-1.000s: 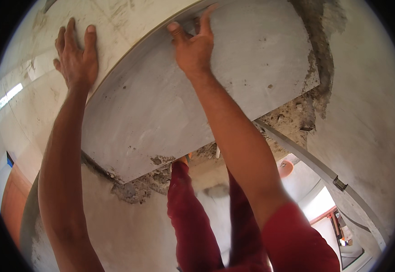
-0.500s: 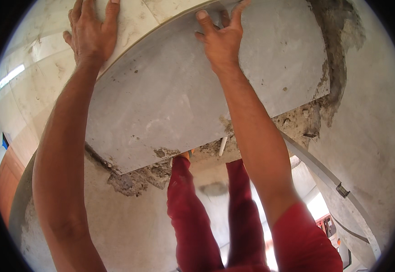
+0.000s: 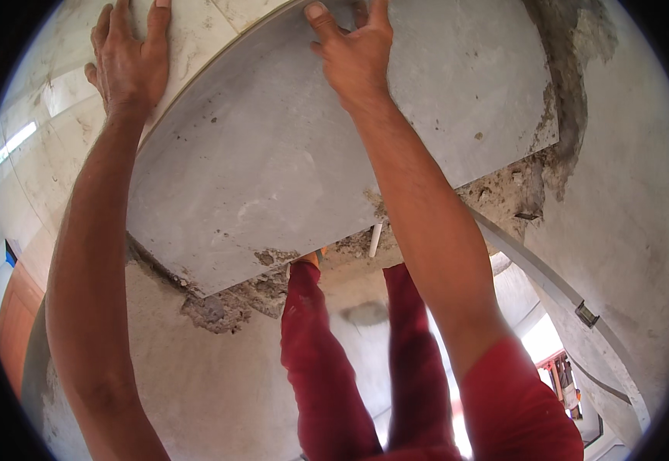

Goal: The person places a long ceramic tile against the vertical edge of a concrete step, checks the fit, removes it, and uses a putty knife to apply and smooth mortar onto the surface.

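A large grey tile or slab (image 3: pixel 258 177) spans the middle, with crumbly mortar (image 3: pixel 231 307) along its near edge. Against its far edge runs a cream, dirt-smudged tiled surface (image 3: pixel 208 38). My left hand (image 3: pixel 129 69) rests flat on that cream surface, fingers stretched and holding nothing. On the grey slab near its far edge lies my right hand (image 3: pixel 356 58), thumb and fingers spread apart; some fingertips are cut off by the top of the picture. Nothing is visible in its grasp.
A metal spirit level (image 3: pixel 587 315) lies at the right. A short white pipe (image 3: pixel 375 240) pokes out beneath the slab's near edge. Rough dark mortar (image 3: pixel 569 100) borders its right end. My red-trousered legs (image 3: pixel 319 353) stand below, and a brown panel (image 3: pixel 19 319) shows far left.
Both hands have shifted slightly left and up in the picture, with the view itself moving a little. Each still lies on the same surface.
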Demonstrator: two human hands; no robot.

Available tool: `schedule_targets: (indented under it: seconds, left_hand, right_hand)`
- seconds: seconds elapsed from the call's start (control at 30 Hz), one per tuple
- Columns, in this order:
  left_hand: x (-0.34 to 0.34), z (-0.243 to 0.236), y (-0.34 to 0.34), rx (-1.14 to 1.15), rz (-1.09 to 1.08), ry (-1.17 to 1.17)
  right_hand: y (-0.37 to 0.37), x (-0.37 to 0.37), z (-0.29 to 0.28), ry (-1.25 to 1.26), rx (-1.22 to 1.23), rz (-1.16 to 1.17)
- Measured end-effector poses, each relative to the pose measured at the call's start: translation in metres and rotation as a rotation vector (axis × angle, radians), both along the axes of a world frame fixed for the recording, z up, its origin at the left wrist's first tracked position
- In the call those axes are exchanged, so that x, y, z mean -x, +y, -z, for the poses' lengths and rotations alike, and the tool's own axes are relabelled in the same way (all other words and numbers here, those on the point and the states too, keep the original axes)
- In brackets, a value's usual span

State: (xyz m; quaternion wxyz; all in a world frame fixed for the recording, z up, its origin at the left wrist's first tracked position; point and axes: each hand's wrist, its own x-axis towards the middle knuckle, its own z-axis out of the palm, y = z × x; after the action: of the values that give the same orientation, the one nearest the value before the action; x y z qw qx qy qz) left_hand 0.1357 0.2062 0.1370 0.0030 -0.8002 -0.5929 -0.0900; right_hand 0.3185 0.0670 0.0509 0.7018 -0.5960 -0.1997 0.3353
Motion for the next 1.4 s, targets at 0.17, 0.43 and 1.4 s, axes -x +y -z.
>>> schedule_targets:
  seconds: [0.17,0.43,1.4]
  left_hand:
    - [-0.003,0.001,-0.002,0.017,0.011,-0.04]
    - [0.024,0.024,0.023,-0.115,0.162,-0.07]
    - [0.018,0.016,0.019,-0.088,0.136,-0.097]
  right_hand:
    - [0.003,-0.002,-0.003,-0.072,-0.005,0.006]
    - [-0.003,-0.002,0.0,-0.011,-0.029,-0.046]
    - [-0.019,0.0,-0.036,0.304,0.008,-0.103]
